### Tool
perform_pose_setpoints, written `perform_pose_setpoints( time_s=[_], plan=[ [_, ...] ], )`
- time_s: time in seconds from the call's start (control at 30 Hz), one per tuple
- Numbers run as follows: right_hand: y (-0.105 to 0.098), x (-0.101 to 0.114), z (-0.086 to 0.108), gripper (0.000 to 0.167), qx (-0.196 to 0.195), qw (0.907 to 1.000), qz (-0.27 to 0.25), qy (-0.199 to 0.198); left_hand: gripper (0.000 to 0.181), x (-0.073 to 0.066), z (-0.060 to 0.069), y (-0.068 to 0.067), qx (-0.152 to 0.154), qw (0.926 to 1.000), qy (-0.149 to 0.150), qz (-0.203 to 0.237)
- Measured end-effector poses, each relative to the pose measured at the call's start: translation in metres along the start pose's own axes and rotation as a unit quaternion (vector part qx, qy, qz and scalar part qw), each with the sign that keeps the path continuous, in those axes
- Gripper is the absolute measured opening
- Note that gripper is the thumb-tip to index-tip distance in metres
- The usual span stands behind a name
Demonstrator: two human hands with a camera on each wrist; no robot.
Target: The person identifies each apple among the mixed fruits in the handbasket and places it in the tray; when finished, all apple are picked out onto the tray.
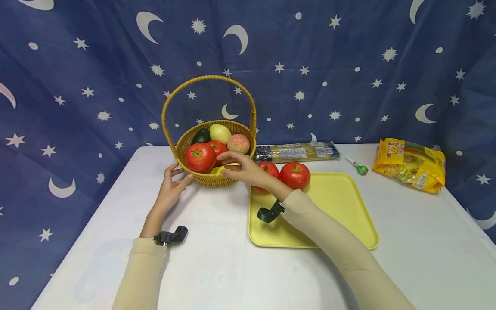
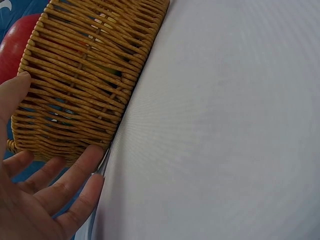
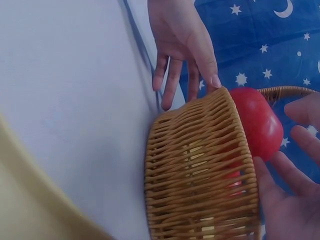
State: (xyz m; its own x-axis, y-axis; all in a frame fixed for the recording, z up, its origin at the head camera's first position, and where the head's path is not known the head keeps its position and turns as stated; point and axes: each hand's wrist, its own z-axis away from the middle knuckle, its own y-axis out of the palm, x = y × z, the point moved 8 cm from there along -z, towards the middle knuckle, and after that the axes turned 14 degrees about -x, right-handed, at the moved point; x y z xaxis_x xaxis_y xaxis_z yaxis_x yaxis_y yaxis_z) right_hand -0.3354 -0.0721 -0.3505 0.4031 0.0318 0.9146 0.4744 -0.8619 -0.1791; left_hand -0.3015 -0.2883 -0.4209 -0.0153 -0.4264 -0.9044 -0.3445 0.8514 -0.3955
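Note:
A wicker basket [image 1: 214, 181] with a tall handle holds two red tomatoes [image 1: 200, 157], a dark green item, a pale yellow fruit [image 1: 220, 134], a pinkish peach [image 1: 238, 144] and something yellow. My left hand [image 1: 168, 189] touches the basket's left side, fingers spread, thumb at the rim in the left wrist view. My right hand [image 1: 244, 168] is over the basket's front right rim, fingers loosely bent beside the tomatoes, holding nothing. Two more red tomatoes [image 1: 295, 175] sit at the back left of the yellow tray [image 1: 341, 206], one partly behind my right hand.
Behind the tray lies a long clear and blue packet [image 1: 298, 152]. A green lollipop [image 1: 362, 169] and a yellow bag [image 1: 410, 164] lie at the back right. A blue curtain with moons and stars [image 1: 279, 69] hangs behind the white table [image 1: 209, 258].

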Motion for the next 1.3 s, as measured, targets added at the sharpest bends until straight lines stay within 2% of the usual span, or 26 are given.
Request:
perform_pose_setpoints(
  time_s=[0.27,0.5,0.6,0.77,0.97,1.07,1.17,1.3],
  plan=[
    [0.006,0.002,-0.015,0.045,-0.01,0.999,0.043,-0.01,0.077,-0.004,0.003,0.0,0.003,1.0,0.0,0.008],
    [0.009,-0.004,-0.019,0.048,-0.031,0.9984,0.046,-0.006,0.073,-0.024,0.013,0.003,0.016,0.9997,-0.016,0.009],
    [0.01,-0.005,-0.021,0.049,-0.039,0.9978,0.053,-0.007,0.075,-0.019,0.011,0.003,0.016,0.9996,-0.019,0.011],
    [0.015,-0.006,-0.028,0.051,-0.046,0.9963,0.072,-0.01,0.076,-0.005,0.003,0.001,0.006,1.0,-0.002,0.007],
    [0.018,-0.008,-0.034,0.051,-0.051,0.9952,0.083,-0.011,0.076,0.0,0.0,0.001,0.002,0.9999,0.003,0.01],
    [0.019,-0.008,-0.035,0.051,-0.048,0.9953,0.083,-0.014,0.076,-0.001,0.001,0.002,0.003,0.9999,0.002,0.015],
    [0.019,-0.008,-0.036,0.052,-0.047,0.9954,0.083,-0.008,0.074,-0.016,0.007,0.001,0.012,0.9998,-0.006,0.016],
    [0.024,-0.009,-0.039,0.055,-0.045,0.9951,0.088,0.005,0.075,-0.013,0.007,-0.002,0.011,0.9999,-0.003,0.009]
  ],
)
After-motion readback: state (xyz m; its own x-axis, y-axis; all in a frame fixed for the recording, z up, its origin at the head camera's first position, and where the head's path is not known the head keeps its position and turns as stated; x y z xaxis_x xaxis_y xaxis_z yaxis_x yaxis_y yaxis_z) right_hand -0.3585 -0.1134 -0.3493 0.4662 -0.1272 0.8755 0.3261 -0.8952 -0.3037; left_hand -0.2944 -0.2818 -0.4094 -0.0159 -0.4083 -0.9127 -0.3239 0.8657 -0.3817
